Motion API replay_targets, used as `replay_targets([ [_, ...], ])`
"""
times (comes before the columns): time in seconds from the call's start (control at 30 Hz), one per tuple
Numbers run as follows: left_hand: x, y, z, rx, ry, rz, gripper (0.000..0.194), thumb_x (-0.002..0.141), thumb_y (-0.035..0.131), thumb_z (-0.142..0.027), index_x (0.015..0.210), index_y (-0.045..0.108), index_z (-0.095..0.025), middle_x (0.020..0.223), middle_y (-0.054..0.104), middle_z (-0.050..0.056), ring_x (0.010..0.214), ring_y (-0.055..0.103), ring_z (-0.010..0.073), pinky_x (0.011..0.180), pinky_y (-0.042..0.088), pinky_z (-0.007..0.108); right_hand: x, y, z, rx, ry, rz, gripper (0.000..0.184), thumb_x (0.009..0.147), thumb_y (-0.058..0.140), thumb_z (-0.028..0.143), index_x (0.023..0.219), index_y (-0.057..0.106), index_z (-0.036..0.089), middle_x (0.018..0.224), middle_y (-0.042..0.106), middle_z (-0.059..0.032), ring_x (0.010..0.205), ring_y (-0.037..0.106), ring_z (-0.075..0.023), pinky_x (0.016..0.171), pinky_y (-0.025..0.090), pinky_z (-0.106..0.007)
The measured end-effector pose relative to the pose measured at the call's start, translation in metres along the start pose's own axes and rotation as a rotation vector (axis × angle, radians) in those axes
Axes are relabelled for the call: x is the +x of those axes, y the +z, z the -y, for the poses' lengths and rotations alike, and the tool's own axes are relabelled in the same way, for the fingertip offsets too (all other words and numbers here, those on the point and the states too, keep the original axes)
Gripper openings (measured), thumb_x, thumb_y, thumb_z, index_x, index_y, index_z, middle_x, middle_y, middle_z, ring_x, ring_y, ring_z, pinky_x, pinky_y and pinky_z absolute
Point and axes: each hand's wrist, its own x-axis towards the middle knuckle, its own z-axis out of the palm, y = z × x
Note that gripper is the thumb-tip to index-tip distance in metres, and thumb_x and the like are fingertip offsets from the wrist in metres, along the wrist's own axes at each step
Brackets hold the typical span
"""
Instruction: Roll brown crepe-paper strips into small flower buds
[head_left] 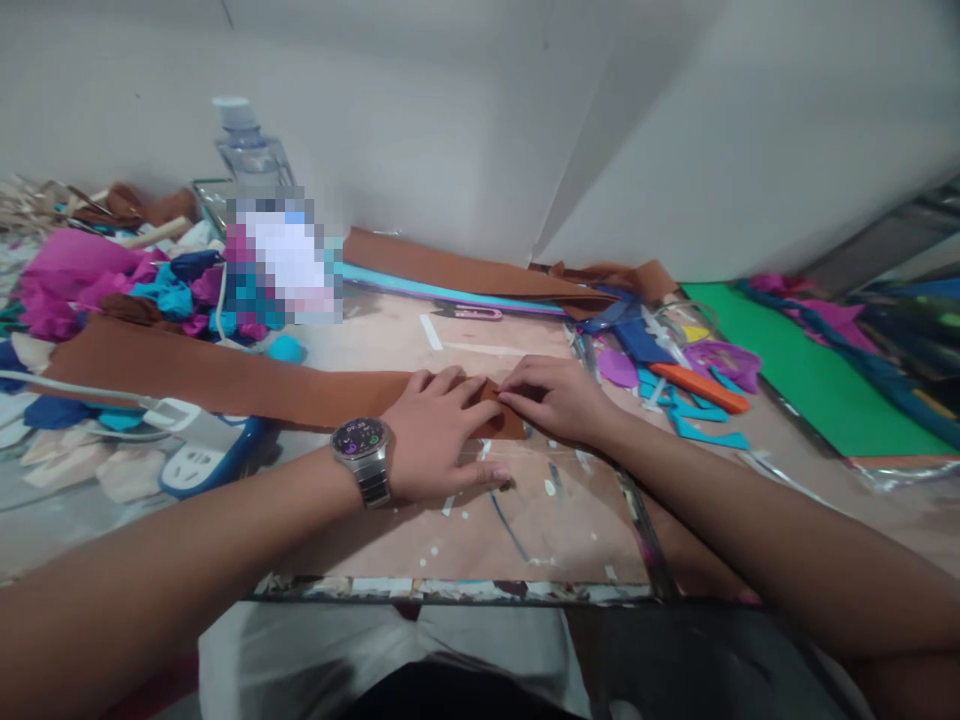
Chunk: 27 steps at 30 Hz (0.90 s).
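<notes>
A long brown strip (315,398) of sheet material, perhaps felt or leather, lies across the worn board (570,530). My left hand (431,435), with a watch (361,440) at its wrist, rests flat near the strip's right end, fingers spread. At that same end my right hand (559,398) has its thumb and fingertips pinched together on the strip's brown material. The exact spot between those fingertips is mostly hidden.
Behind lie folded brown sheets (450,262) and pink thread snips (472,313). Crumpled coloured scraps (82,280), a power strip (214,450) and a bottle (251,150) are left. An orange cutter (701,387), scraps and a green sheet (825,370) are right.
</notes>
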Motion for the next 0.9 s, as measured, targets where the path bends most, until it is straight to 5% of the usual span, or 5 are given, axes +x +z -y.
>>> replay_targets([
  [0.3,0.001,-0.001,0.005,-0.052,-0.017,-0.023,0.085,0.092,0.048,-0.082,0.15,0.048,-0.019,0.152,0.058,0.019,0.145,0.043,0.044,0.113,0.034,0.063,0.0,0.001,0.001,-0.006,-0.048,0.002,0.012,0.096,0.069,0.023,0.097,0.08,0.019,0.091,0.077,-0.0059,0.083,0.073,-0.0195,0.076,0.055,-0.032],
  [0.53,0.005,-0.007,0.014,-0.043,-0.012,0.033,0.056,0.095,0.058,-0.059,0.135,0.057,-0.019,0.155,0.058,0.015,0.147,0.044,0.0413,0.113,0.034,0.065,0.001,0.002,0.004,-0.007,-0.024,-0.011,0.01,0.095,0.07,0.022,0.093,0.08,0.019,0.09,0.078,-0.0053,0.079,0.072,-0.0186,0.072,0.054,-0.031],
  [0.9,0.009,-0.004,0.015,-0.055,-0.054,-0.022,0.043,0.094,0.061,-0.047,0.129,0.058,-0.021,0.137,0.067,0.014,0.139,0.052,0.0375,0.112,0.038,0.06,0.001,0.003,0.003,-0.007,-0.014,-0.013,0.011,0.095,0.07,0.022,0.093,0.079,0.019,0.089,0.077,-0.0056,0.079,0.072,-0.0187,0.073,0.054,-0.031],
])
